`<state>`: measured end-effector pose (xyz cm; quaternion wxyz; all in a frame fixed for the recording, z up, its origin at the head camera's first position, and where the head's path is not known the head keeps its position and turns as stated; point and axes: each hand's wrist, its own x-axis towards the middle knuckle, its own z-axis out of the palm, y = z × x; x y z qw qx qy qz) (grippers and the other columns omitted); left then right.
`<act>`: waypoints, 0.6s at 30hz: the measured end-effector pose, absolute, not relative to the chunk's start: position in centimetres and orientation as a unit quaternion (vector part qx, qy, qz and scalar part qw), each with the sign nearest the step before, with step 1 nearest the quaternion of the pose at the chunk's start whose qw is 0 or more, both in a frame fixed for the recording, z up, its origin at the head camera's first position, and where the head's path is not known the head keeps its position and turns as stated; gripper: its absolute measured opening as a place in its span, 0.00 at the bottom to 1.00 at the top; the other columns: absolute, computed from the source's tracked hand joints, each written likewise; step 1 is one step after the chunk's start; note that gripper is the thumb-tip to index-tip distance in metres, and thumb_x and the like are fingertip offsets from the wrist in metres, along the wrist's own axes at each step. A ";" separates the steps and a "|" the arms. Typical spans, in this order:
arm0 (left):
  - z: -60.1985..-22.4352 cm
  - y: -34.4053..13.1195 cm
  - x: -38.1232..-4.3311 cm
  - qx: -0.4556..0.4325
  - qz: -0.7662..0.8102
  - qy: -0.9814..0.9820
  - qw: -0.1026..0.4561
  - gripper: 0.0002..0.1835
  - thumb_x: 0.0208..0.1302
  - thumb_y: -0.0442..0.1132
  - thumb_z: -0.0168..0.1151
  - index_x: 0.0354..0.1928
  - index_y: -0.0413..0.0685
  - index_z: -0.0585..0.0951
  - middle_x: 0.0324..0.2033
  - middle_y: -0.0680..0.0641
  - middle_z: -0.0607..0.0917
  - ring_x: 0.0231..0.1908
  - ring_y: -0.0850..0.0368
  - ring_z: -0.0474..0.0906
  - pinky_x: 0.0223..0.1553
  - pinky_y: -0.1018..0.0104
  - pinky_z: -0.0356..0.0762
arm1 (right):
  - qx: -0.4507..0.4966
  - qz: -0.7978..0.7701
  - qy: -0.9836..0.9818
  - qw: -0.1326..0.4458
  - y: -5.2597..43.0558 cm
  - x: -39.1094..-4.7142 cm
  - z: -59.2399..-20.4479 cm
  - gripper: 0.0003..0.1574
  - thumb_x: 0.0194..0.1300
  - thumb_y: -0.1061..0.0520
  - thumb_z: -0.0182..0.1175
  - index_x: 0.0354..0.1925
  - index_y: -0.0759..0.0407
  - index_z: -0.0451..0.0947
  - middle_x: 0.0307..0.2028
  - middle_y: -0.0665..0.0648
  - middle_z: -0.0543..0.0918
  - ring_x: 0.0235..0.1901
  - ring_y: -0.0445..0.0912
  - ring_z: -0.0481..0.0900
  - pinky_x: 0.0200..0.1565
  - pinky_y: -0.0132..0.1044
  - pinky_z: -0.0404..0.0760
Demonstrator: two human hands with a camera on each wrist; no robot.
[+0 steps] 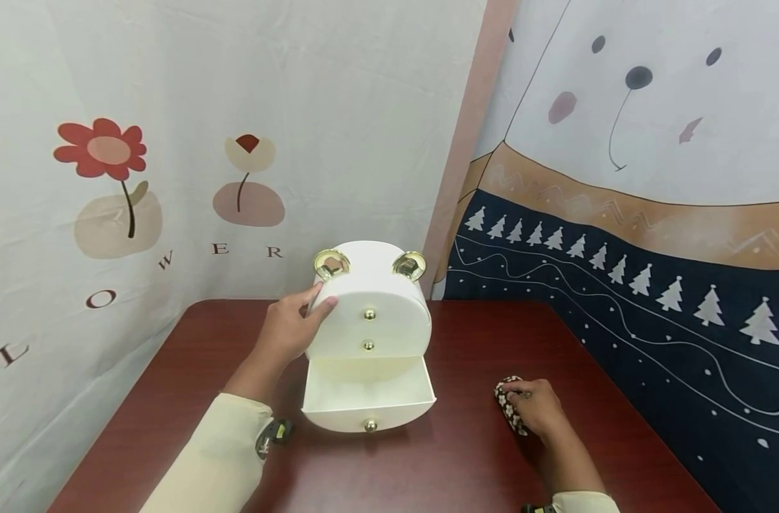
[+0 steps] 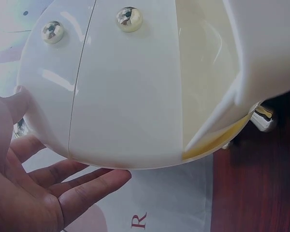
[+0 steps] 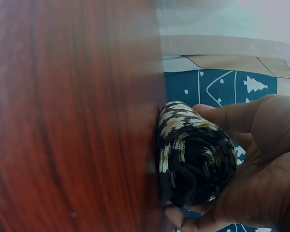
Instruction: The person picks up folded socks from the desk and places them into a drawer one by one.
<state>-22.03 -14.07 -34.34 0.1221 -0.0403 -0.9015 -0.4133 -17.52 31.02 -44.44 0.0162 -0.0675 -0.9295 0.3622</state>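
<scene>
A white storage box (image 1: 367, 313) with small drawers, gold knobs and two gold ear-like rounds stands on the table. Its bottom drawer (image 1: 370, 388) is pulled out, and the inside that shows holds nothing. My left hand (image 1: 290, 324) holds the box at its upper left, thumb on the front and fingers along the curved side, as the left wrist view also shows. To the right, my right hand (image 1: 538, 407) grips a rolled knit cloth (image 3: 195, 157), black with white and yellow flowers, lying on the table. Thumb and fingers are on opposite sides of the roll.
The dark red wooden table (image 1: 466, 449) bears the box and the roll. Behind it hangs a pale curtain (image 1: 364, 142) printed with flowers and letters. A navy cloth with white trees (image 1: 620, 306) runs along the right edge.
</scene>
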 end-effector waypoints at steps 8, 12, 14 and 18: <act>-34.5 -14.2 -22.1 -0.040 -0.412 -0.903 0.117 0.38 0.81 0.63 0.59 0.83 0.52 0.68 0.76 0.33 0.76 0.65 0.35 0.85 0.60 0.40 0.87 | -0.083 0.355 -0.931 -0.003 31.0 -17.4 -44.4 0.21 0.80 0.64 0.53 0.59 0.57 0.90 0.75 0.77 0.71 0.75 0.86 0.55 0.71 0.81 0.58; -34.5 -14.1 -22.1 -0.040 -0.409 -0.904 0.116 0.38 0.81 0.63 0.59 0.83 0.52 0.68 0.76 0.33 0.76 0.65 0.35 0.85 0.60 0.40 0.86 | -0.084 0.356 -0.930 0.007 30.5 -17.3 -44.4 0.18 0.76 0.63 0.60 0.56 0.56 0.92 0.73 0.79 0.71 0.73 0.82 0.64 0.68 0.74 0.69; -34.5 -14.1 -22.2 -0.038 -0.409 -0.905 0.115 0.38 0.81 0.63 0.59 0.83 0.52 0.68 0.76 0.33 0.76 0.66 0.35 0.84 0.61 0.40 0.86 | -0.078 0.352 -0.933 0.016 30.2 -17.3 -44.4 0.16 0.73 0.64 0.63 0.54 0.57 0.93 0.71 0.79 0.74 0.70 0.78 0.71 0.66 0.70 0.74; -34.4 -14.0 -22.2 -0.038 -0.406 -0.906 0.115 0.38 0.81 0.64 0.59 0.83 0.52 0.68 0.77 0.34 0.75 0.67 0.35 0.84 0.62 0.39 0.85 | -0.076 0.350 -0.933 0.025 30.0 -17.4 -44.5 0.15 0.70 0.65 0.66 0.51 0.57 0.94 0.69 0.78 0.77 0.66 0.73 0.76 0.62 0.64 0.77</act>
